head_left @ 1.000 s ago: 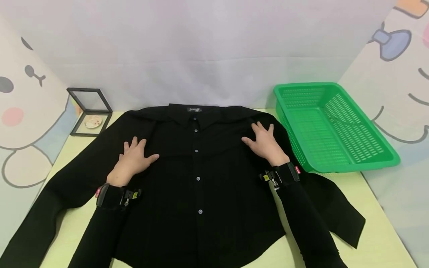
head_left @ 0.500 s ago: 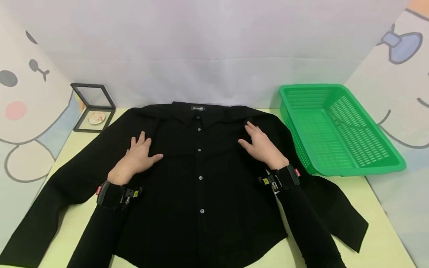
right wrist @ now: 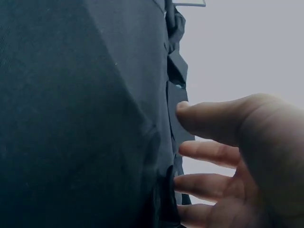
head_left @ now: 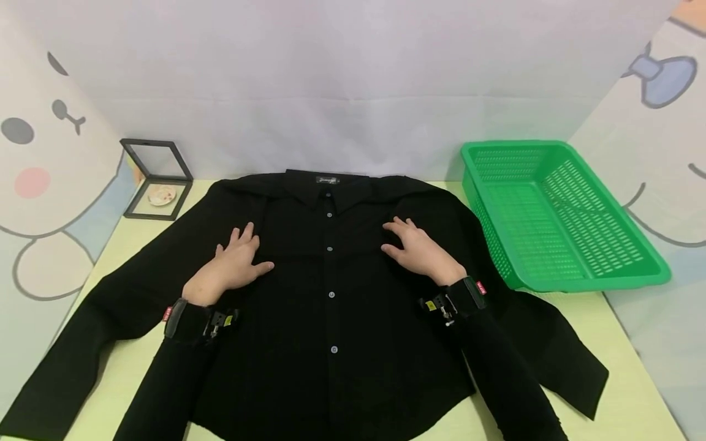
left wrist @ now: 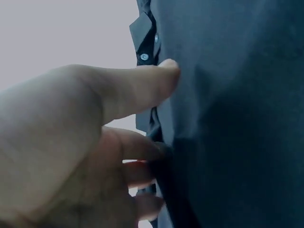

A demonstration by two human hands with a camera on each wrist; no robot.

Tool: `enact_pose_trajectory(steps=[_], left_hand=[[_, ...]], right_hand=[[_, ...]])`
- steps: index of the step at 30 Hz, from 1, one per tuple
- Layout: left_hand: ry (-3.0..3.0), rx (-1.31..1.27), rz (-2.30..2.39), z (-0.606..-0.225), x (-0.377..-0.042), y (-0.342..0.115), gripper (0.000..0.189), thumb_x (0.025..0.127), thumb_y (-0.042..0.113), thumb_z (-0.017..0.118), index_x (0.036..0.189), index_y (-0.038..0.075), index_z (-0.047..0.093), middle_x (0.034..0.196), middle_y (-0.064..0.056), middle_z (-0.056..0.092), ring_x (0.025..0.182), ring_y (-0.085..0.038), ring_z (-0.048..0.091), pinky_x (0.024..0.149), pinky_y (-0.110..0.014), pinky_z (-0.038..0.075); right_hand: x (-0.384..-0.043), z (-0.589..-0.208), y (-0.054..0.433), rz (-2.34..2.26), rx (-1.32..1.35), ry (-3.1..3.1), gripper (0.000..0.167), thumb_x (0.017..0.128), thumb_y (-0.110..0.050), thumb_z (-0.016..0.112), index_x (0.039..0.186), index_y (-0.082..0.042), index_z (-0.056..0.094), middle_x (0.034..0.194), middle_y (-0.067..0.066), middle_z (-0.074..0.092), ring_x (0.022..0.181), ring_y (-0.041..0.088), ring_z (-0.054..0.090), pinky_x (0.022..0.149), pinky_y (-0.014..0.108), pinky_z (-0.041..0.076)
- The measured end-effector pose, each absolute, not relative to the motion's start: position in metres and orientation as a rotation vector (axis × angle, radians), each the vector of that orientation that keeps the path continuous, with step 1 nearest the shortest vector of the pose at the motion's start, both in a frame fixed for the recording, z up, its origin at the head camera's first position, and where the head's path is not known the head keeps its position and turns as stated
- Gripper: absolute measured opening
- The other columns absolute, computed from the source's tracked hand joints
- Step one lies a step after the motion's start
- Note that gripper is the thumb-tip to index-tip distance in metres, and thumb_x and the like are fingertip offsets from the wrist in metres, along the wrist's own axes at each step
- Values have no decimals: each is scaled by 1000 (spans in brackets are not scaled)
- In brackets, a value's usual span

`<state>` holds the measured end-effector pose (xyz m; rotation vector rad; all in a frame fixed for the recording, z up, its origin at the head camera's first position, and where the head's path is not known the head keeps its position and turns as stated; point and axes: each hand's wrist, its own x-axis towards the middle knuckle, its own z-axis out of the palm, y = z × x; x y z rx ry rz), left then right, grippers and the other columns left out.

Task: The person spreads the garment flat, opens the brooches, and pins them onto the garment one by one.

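A black button-up shirt (head_left: 292, 318) lies spread front side up, its collar at the far side and both sleeves out to the sides. My left hand (head_left: 228, 267), fingers spread, is over the chest on the shirt's left half in the head view. In the left wrist view the left hand's fingertips (left wrist: 161, 149) meet the black cloth. Over the opposite side of the chest is my right hand (head_left: 421, 251), its fingers extended and spread. The right wrist view shows its fingertips (right wrist: 183, 183) at the cloth; whether they all touch it I cannot tell. Neither hand grips anything.
A green plastic basket (head_left: 557, 245) stands at the back right, beside the shirt's shoulder and sleeve. At the back left is an open black-framed case (head_left: 157, 180) with a small round pale item in it. A white curtain (head_left: 353, 79) rises behind the pale yellow table (head_left: 634, 367).
The right hand has shifted inward and slightly toward the body. The left hand has moved a little to the right. The whole head view has drifted slightly; the shirt keeps its spread shape.
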<state>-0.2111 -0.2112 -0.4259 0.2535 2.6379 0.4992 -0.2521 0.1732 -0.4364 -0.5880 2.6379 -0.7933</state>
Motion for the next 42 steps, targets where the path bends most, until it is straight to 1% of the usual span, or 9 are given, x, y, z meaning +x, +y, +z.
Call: enact_pose_trajectory(steps=[2,4,6,9,11,15,22,32,42], left_hand=[[2648,308,516,-425,-210,-210,65,107,29,56,150,-16,38,168,-34,5,152,-59,6,117,-76,16],[2648,338,572,-424,-209,-209,59,107,27,56,149,-12,42,165,-35,18,148,-59,23,113,-72,31],[2635,323,637,-425,-208,-208,63,108,27,55,155,-8,32,162,-37,24,147,-58,28,113,-70,33],[2620,286,685,-427,-208,-206,75,107,29,57,162,-1,16,163,-35,23,148,-58,26,114,-73,29],[2605,271,663,-430,-207,-204,82,106,30,58,163,-3,9,168,-33,11,152,-58,9,118,-77,13],[2602,256,601,-434,-206,-200,80,106,29,59,162,-7,14,170,-29,-1,153,-58,0,115,-81,5],[2598,229,538,-435,-206,-197,80,107,32,57,162,-5,13,170,-27,-5,154,-56,-2,115,-81,4],[2610,186,609,-435,-207,-197,95,104,33,63,165,2,-3,171,-25,-3,155,-54,0,116,-80,4],[2606,212,567,-434,-207,-198,88,104,32,62,163,-3,8,171,-26,-3,155,-53,0,116,-80,4]], right_hand=[[-252,-438,172,-763,-573,2626,58,107,-25,57,157,-3,38,170,23,20,158,44,12,129,54,17],[-252,-442,170,-700,-569,2638,59,107,-25,58,158,-2,37,170,24,18,158,45,12,127,57,19],[-251,-445,167,-626,-568,2662,60,107,-25,59,157,-1,37,170,24,17,158,45,13,126,60,20],[-251,-447,164,-551,-566,2695,61,106,-26,60,156,2,38,170,24,17,157,47,14,125,63,19],[-251,-447,163,-538,-563,2695,61,106,-27,60,156,2,39,170,24,17,158,46,13,126,61,18],[-252,-445,164,-554,-582,2675,61,106,-26,60,156,2,38,170,24,14,158,47,11,127,60,15],[-245,-436,166,-514,-501,2622,63,107,-26,59,159,-2,33,172,22,9,158,46,5,128,59,14],[-234,-429,157,-346,-463,2599,69,108,-32,57,163,-5,26,173,20,5,158,47,5,127,61,17],[-235,-430,156,-349,-455,2593,69,108,-32,56,163,-4,25,173,20,5,158,47,5,126,62,17]])
